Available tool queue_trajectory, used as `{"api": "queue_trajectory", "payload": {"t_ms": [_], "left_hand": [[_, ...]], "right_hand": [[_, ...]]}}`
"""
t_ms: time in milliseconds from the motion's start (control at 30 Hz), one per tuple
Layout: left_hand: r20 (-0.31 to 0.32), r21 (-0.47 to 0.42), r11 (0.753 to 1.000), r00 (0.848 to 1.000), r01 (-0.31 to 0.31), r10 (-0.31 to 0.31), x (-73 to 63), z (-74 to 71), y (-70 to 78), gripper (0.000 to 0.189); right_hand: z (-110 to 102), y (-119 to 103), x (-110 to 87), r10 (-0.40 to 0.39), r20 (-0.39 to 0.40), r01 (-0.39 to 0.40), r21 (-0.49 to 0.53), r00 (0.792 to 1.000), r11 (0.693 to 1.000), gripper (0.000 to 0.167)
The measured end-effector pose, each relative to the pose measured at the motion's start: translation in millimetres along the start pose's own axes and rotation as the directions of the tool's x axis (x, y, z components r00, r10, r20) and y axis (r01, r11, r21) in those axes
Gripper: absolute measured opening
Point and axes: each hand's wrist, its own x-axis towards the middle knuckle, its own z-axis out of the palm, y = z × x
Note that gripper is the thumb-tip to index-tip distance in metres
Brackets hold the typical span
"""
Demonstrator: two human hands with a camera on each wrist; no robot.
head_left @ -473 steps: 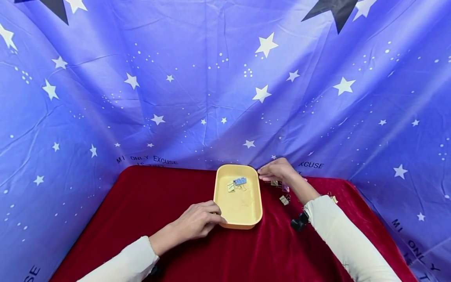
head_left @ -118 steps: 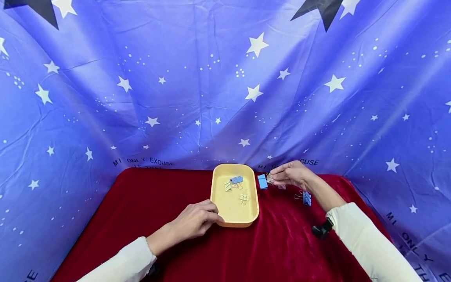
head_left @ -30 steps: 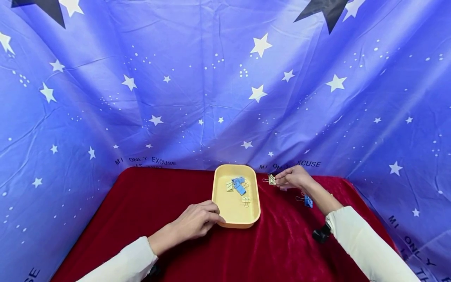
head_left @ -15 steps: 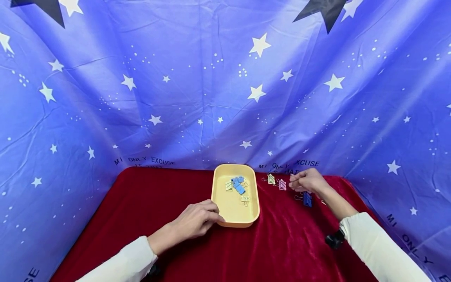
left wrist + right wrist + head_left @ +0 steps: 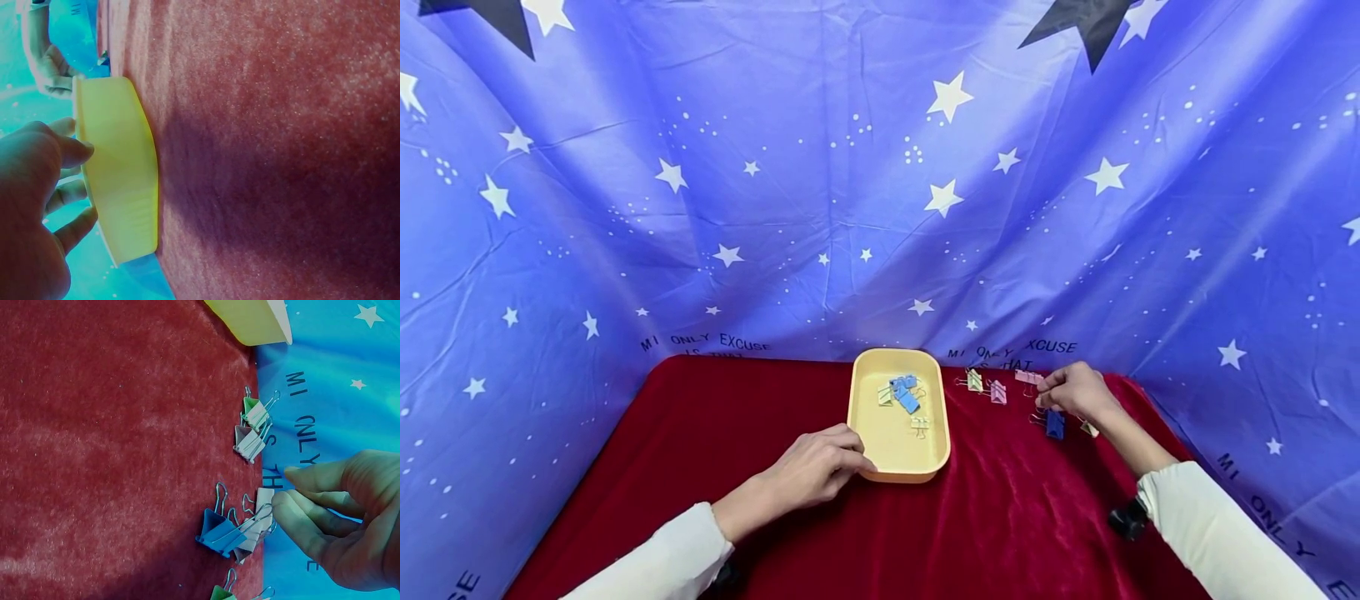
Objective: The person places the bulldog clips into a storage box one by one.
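Observation:
A pale yellow tray [image 5: 899, 477] stands on the red cloth. My left hand [image 5: 820, 468] grips its near left corner; the left wrist view shows the fingers [image 5: 78, 228] at the rim. Inside lie blue binder clips [image 5: 908, 402], a yellow-green one [image 5: 886, 396] and a pale yellow one [image 5: 920, 423]. To the right of the tray, my right hand [image 5: 1078, 393] hovers by a pink binder clip [image 5: 1028, 377] and a dark blue binder clip [image 5: 1055, 425]. A gap shows between its thumb [image 5: 300, 478] and index finger; whether a fingertip touches a clip is unclear.
Between the tray and my right hand lie a yellow-green binder clip [image 5: 974, 381] and another pink one [image 5: 997, 392]. A pale yellow clip [image 5: 1088, 428] is partly hidden by the right wrist. A blue starry curtain [image 5: 820, 183] rises behind the table.
Compared with several seconds ago, a pale yellow clip and a second blue clip have joined those in the tray. Lately my right hand moved rightward, uncovering the pink clips. The left hand stayed.

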Motion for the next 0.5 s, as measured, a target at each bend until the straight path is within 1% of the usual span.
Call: {"api": "queue_trajectory", "payload": {"t_ms": [167, 300, 500], "left_hand": [[-0.003, -0.002, 1.0, 1.0, 0.003, -0.003, 0.2, 0.2, -0.1, 0.028], [-0.003, -0.008, 1.0, 1.0, 0.004, -0.004, 0.5, 0.4, 0.3, 0.029], [-0.003, -0.006, 1.0, 1.0, 0.006, -0.006, 0.5, -0.1, 0.3, 0.029]], "right_hand": [[-3.0, 2.1, -2.6, -0.038, -0.045, 0.033, -0.097, 0.998, 0.995, 0.039], [-0.1, 8.7, -3.1, -0.093, -0.067, 0.081, -0.168, 0.993, 0.982, 0.034], [7.5, 13.5, -2.0, -0.142, -0.072, 0.125, -0.204, 0.987, 0.971, 0.033]]}}
